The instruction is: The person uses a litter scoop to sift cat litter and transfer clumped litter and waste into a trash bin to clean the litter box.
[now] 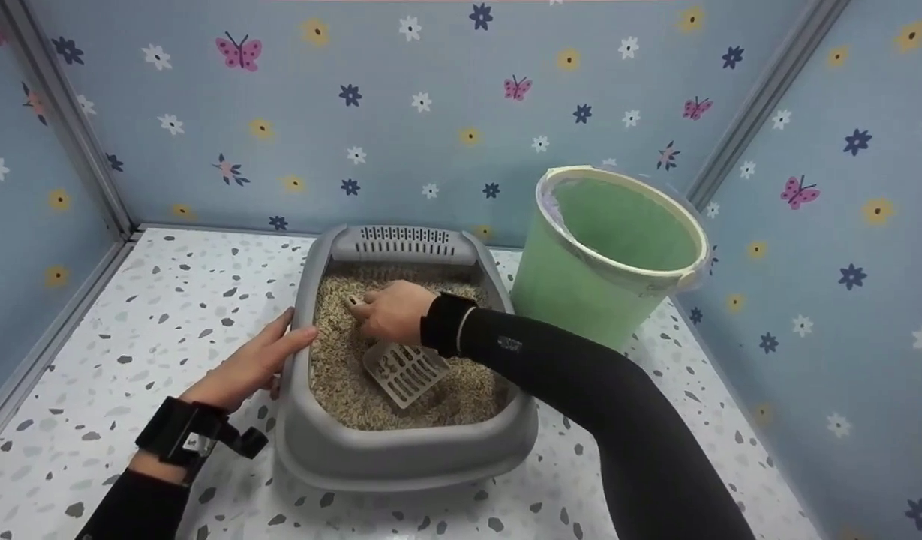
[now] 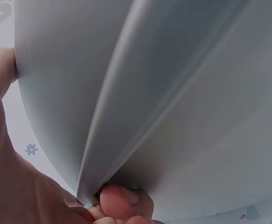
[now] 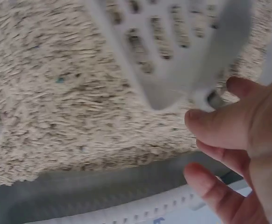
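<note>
A grey litter box [image 1: 408, 459] with a slotted back panel stands on the floor, holding pale pellet litter [image 1: 340, 390]. My left hand [image 1: 250, 364] grips its left rim, thumb at the top edge. In the left wrist view, its fingertips [image 2: 124, 200] curl under the rim. Over the litter, my right hand [image 1: 397, 311] pinches the handle of a slotted litter scoop [image 1: 380, 358]. The scoop's blade points toward the front of the box, low against the litter. Thumb and index finger meet at the handle's base in the right wrist view; the other fingers are spread.
A green trash bin [image 1: 581, 292] with a clear liner over its rim stands just right of the litter box, near the back wall. Flower-and-butterfly panels [image 1: 400, 150] enclose the speckled floor [image 1: 168, 300] at the back and both sides.
</note>
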